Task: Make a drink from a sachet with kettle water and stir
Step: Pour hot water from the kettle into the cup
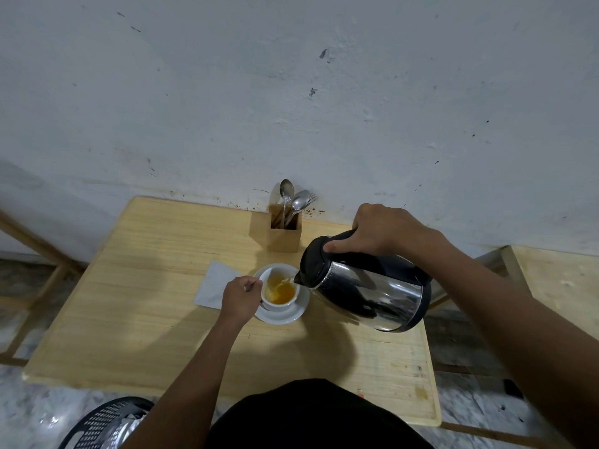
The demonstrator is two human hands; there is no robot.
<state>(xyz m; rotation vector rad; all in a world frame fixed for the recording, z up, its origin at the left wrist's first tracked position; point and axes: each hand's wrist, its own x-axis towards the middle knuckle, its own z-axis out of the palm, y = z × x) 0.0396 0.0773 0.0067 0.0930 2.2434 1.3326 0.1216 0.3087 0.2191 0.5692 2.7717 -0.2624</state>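
A white cup (pixel 280 304) stands on a white saucer (pixel 291 315) on the wooden table (pixel 136 306), with orange-yellow liquid inside. My left hand (pixel 240 298) grips the cup's left side at its handle. My right hand (pixel 385 233) holds the black handle of a steel kettle (pixel 366 286), which is tilted left with its spout over the cup's right rim. A thin stream of water falls from the spout into the cup. A white paper sachet or napkin (pixel 212 286) lies flat just left of the saucer, partly under my left hand.
A wooden cutlery holder (pixel 283 238) with spoons and a fork stands at the table's back edge against the wall. A black mesh basket (pixel 107 422) sits on the floor at the lower left. Another wooden table (pixel 557 286) stands to the right.
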